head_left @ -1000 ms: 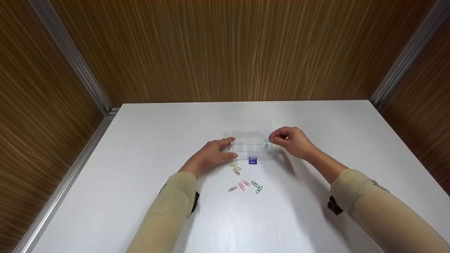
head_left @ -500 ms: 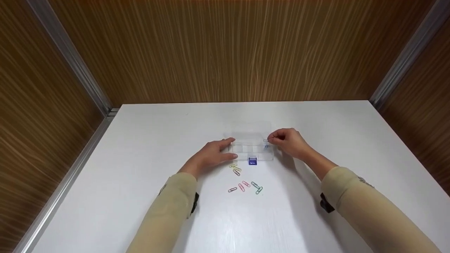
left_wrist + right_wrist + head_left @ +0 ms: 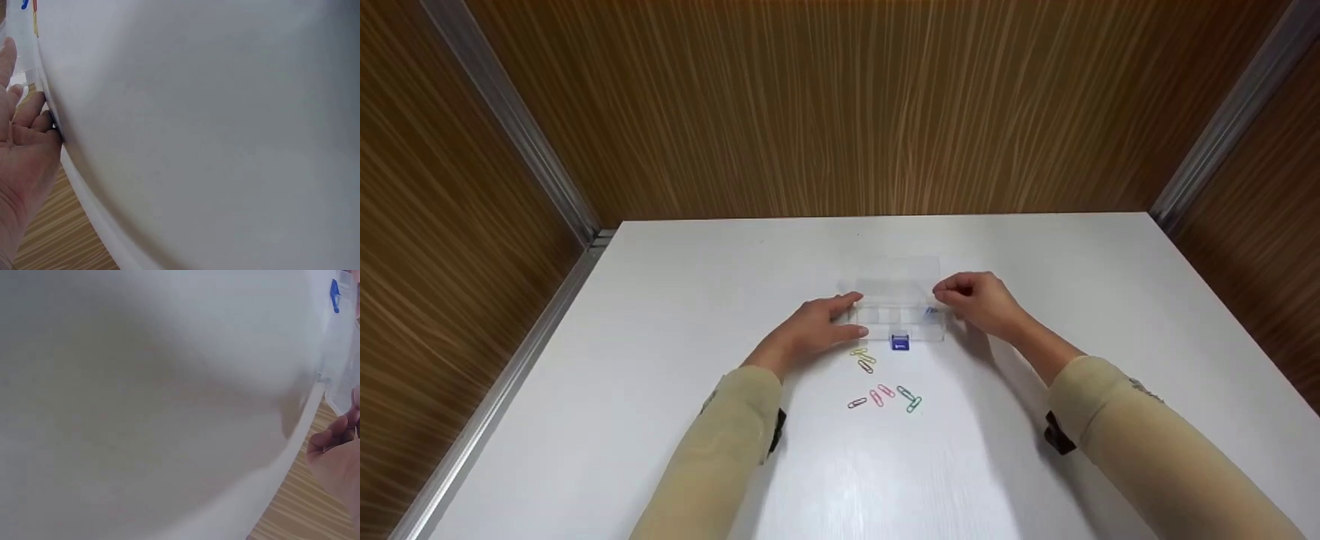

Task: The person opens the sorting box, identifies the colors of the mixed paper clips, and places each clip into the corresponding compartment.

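A clear plastic compartment box (image 3: pixel 877 333) stands on the table with its lid (image 3: pixel 896 268) raised behind it. My left hand (image 3: pixel 810 326) grips its left end, index finger at the back and thumb at the front edge. Blue paper clips (image 3: pixel 931 311) lie in the right-hand compartment. My right hand (image 3: pixel 979 301) is just above the box's right end, its fingers curled and thumb tip against the index finger. No clip shows at those fingertips. In the right wrist view the curled fingers (image 3: pixel 336 430) are beside the clear lid.
In front of the box lie yellow paper clips (image 3: pixel 864 356) with a dark one (image 3: pixel 866 367). Nearer to me are pink clips (image 3: pixel 877 397), green clips (image 3: pixel 910 399) and another dark clip (image 3: pixel 857 403). A blue-purple latch (image 3: pixel 900 343) juts from the box's front.
The paper clip pinched in my right fingertips has left them, over the box's right compartment. That hand first moved slightly left, then stayed near the corner. The left hand keeps its place.
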Available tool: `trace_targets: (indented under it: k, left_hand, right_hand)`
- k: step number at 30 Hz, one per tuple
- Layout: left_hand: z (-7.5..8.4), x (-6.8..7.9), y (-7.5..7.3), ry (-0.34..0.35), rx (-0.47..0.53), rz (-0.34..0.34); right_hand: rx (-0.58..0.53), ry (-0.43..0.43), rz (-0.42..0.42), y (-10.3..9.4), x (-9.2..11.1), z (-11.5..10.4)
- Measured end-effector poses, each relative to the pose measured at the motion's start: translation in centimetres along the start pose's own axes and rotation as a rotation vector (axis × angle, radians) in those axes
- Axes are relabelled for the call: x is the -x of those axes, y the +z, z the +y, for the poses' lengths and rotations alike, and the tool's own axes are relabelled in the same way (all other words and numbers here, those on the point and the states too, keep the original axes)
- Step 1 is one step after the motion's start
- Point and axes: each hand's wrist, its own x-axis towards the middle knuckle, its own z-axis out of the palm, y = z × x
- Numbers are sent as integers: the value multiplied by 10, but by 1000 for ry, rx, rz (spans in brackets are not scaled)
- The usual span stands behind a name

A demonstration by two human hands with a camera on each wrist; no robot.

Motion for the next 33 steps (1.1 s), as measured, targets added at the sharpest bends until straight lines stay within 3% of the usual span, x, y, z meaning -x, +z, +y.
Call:
trace_targets:
  k: [14,22,33]
  left_hand:
    - [1,-3,-1,5,-10,-5]
    - [0,-1,-1,-3,-10,-3]
    - [-1,-3,0,-11,-5,1]
  right_hand:
    - [-22,-146,-16,-11,30,-20]
    - [-40,-199,-99,0,52,-27]
    - [-23,-240,-185,17,70,-17]
